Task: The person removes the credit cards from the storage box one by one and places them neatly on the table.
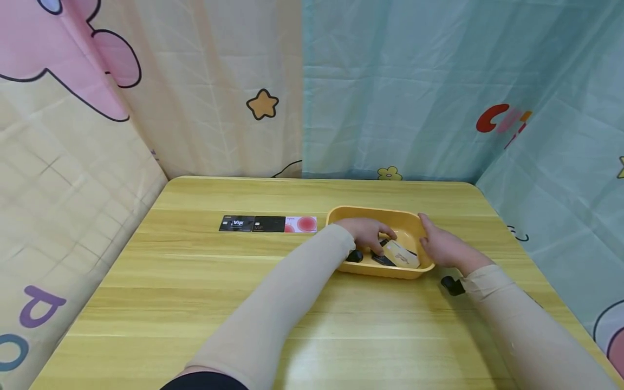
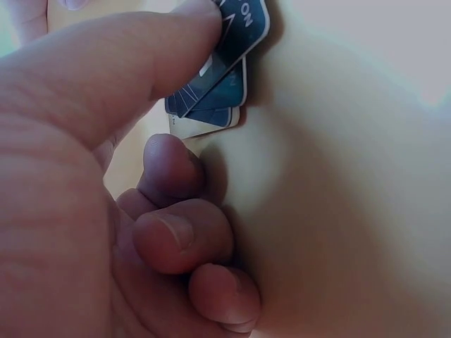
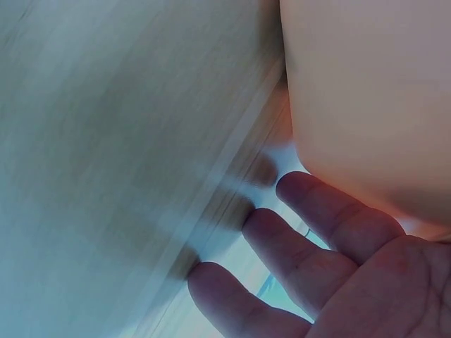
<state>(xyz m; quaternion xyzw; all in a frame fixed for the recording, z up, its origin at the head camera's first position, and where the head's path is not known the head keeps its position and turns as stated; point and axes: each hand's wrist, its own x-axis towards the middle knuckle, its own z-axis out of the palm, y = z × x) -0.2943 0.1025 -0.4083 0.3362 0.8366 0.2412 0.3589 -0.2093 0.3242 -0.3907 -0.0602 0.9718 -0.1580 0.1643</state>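
Note:
My left hand (image 1: 365, 233) reaches down into a shallow orange-yellow plastic basket (image 1: 336, 214). Its thumb lies on a dark card (image 2: 243, 32) at the top of a fanned pile, and its other fingers are curled; the contact under the thumb is hidden. A pale gold card (image 1: 403, 255) and a black card (image 1: 382, 260) lie inside the basket. At the basket's right end, my right hand (image 1: 443, 246) holds the rim, with several fingers (image 3: 296, 257) along the outside wall.
Left of the basket, three cards lie edge to edge: a black Vip card (image 1: 236, 223), another black card (image 1: 269, 223) and a pink one with red circles (image 1: 300, 224). The wood-grain table (image 1: 205, 292) is bordered by printed curtains (image 1: 390, 97) behind and on both sides.

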